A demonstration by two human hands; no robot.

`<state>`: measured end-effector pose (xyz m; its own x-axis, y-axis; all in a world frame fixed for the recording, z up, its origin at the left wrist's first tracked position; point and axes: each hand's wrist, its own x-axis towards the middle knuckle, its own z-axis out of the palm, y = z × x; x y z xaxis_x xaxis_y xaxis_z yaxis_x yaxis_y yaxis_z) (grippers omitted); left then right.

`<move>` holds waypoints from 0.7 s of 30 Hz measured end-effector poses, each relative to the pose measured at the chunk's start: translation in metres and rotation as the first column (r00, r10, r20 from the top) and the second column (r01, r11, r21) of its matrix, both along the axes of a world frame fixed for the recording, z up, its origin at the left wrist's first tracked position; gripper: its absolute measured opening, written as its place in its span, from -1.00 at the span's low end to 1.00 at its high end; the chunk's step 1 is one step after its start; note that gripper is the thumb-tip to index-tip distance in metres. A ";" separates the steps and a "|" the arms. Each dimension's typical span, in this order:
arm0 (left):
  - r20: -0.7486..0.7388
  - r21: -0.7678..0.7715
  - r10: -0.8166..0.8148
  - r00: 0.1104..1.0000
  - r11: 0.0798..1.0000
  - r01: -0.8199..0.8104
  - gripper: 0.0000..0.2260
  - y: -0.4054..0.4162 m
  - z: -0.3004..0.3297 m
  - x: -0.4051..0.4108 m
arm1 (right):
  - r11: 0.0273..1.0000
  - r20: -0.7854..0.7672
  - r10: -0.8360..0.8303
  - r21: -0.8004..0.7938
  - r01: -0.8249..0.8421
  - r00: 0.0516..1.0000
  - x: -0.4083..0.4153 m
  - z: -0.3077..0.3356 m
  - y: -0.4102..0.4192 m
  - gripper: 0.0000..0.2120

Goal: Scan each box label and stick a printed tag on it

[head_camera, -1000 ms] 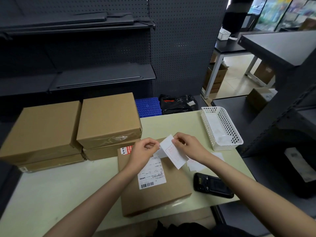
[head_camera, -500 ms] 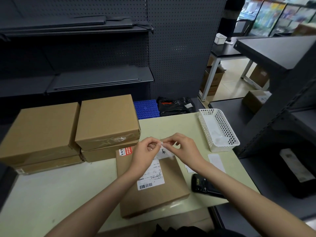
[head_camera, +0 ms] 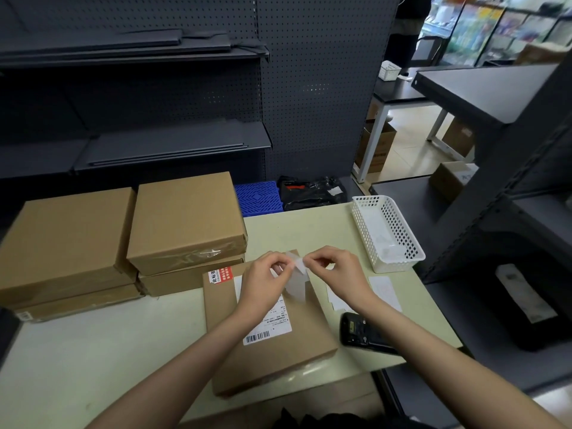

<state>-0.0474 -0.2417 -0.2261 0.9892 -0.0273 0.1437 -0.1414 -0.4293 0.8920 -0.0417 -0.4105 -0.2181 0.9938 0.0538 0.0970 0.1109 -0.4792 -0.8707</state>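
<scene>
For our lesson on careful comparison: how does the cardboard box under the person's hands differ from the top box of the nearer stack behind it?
The front box lies alone on the table; the stacked box rests on another box. The front box's top carries a white barcode label and a red sticker; the stacked box's top is plain. The front box looks flatter, the stacked box taller. Both are brown cardboard and closed.

box (head_camera: pixel 272 354): matt brown cardboard; basket (head_camera: pixel 399 261): white perforated plastic; table (head_camera: pixel 93 351): smooth pale; scanner (head_camera: pixel 362 334): glossy black
</scene>
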 end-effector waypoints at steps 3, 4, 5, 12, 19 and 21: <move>-0.026 0.041 0.028 0.999 0.999 -0.027 -0.93 0.002 -0.006 0.006 | 0.995 -0.001 -0.098 -0.018 0.098 0.995 0.000 -0.002 -0.021 -0.84; -0.025 0.062 0.035 0.999 0.998 -0.033 -0.92 0.002 -0.008 0.008 | 0.992 -0.005 -0.124 -0.031 0.123 0.992 0.001 -0.003 -0.030 -0.85; -0.022 0.083 0.039 0.999 0.996 -0.037 -0.92 0.002 -0.010 0.011 | 0.988 -0.009 -0.147 -0.045 0.147 0.989 0.001 -0.005 -0.038 -0.85; -0.039 0.176 0.080 0.996 0.982 -0.072 -0.94 -0.009 -0.017 0.028 | 0.949 0.000 -0.289 -0.134 0.287 0.957 0.000 -0.015 -0.089 -0.86; -0.114 0.108 0.175 0.978 0.981 -0.163 -0.95 -0.024 -0.029 0.052 | 0.896 -0.054 -0.410 -0.209 0.391 0.911 -0.008 -0.023 -0.140 -0.89; -0.143 0.063 0.208 0.968 0.978 -0.201 -0.94 -0.035 -0.031 0.059 | 0.882 -0.071 -0.442 -0.218 0.419 0.894 -0.011 -0.026 -0.154 -0.89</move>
<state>0.0118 -0.2763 -0.2570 0.9847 0.1745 -0.0016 0.0860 -0.4774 0.8744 -0.0522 -0.5641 -0.2439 0.9265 -0.3762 0.0119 -0.2400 -0.6149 -0.7512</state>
